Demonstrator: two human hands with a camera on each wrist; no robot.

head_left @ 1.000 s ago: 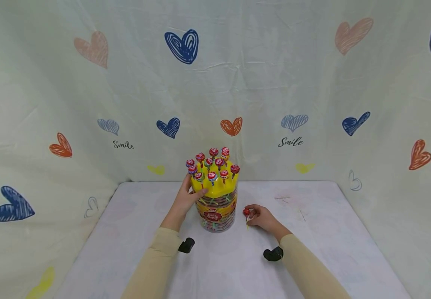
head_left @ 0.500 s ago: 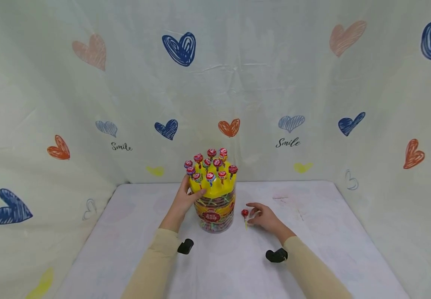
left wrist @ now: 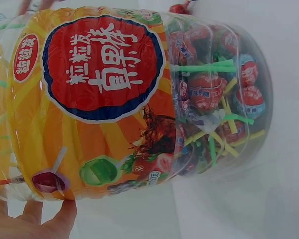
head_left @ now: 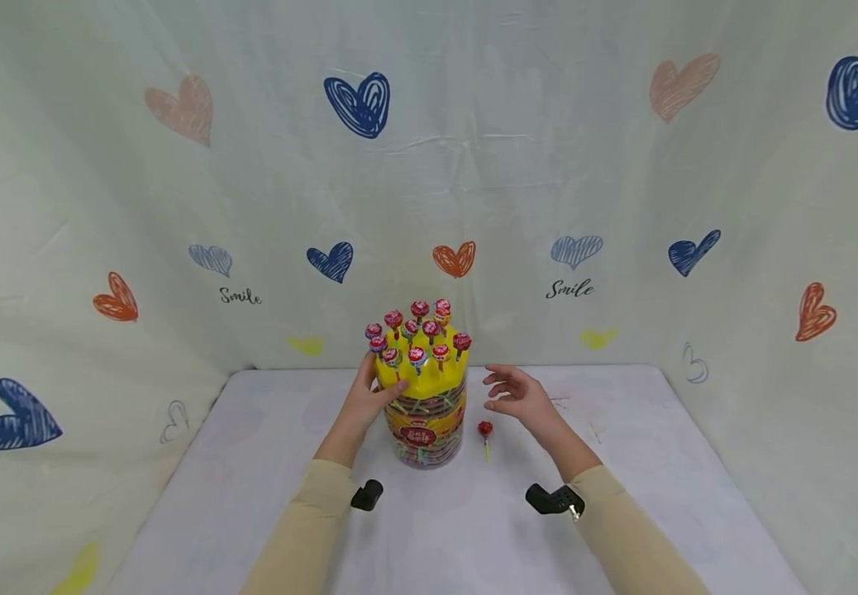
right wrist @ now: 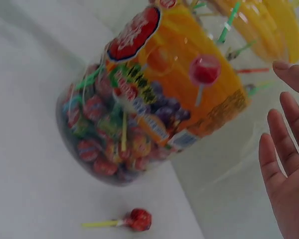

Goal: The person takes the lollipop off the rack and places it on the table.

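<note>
A clear plastic jar (head_left: 420, 436) full of wrapped lollipops stands upright on the table, with an orange label round it. Its yellow lid (head_left: 429, 382) bears several lollipops sticking up by their sticks. My left hand (head_left: 360, 405) grips the jar's left side near the lid, thumb in front; in the left wrist view its fingertips (left wrist: 65, 214) touch the wall. My right hand (head_left: 527, 401) is raised to the right of the jar, fingers apart and holding nothing. Below it a red lollipop (head_left: 484, 430) with a yellow stick lies on the table beside the jar.
The white table (head_left: 429, 529) reaches to a backdrop cloth (head_left: 511, 190) printed with hearts and words. The cloth hangs behind and along both sides. A dark camera mount sits at each wrist.
My right hand has let go of the red lollipop, leaving it on the table, and has risen up and away from it. My left hand stays on the jar.
</note>
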